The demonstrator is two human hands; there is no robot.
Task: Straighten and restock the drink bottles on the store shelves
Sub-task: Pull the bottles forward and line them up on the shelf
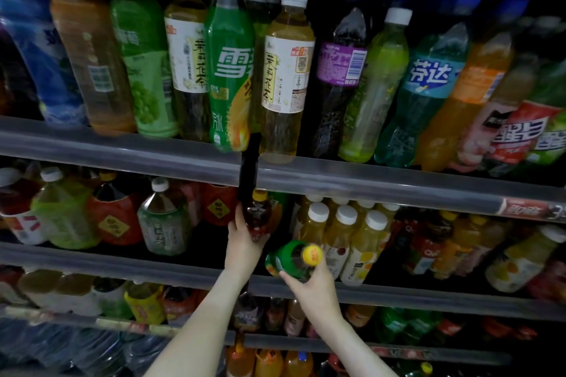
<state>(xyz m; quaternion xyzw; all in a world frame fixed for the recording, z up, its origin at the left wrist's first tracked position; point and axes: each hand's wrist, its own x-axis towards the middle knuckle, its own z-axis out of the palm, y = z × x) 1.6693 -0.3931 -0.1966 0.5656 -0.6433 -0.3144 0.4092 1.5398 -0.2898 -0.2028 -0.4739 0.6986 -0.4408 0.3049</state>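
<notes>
My left hand (pixel 243 243) grips a dark tea bottle with a yellow cap (pixel 258 214), held upright at the second shelf, just right of the black upright divider (pixel 248 168). My right hand (pixel 309 285) holds a green soda bottle with a yellow cap (pixel 291 258), tipped so its cap points toward me, in front of the second shelf's rail (pixel 122 263). Small yellow juice bottles with white caps (pixel 343 236) stand just right of both hands.
The top shelf (pixel 367 184) carries a row of tall bottles: jasmine tea (pixel 286 76), a green soda (pixel 228 70), a purple-label soda (pixel 340 70), a blue Fanta (pixel 425 92). Large red and green tea bottles (pixel 165 217) fill the second shelf's left. Lower shelves hold more drinks.
</notes>
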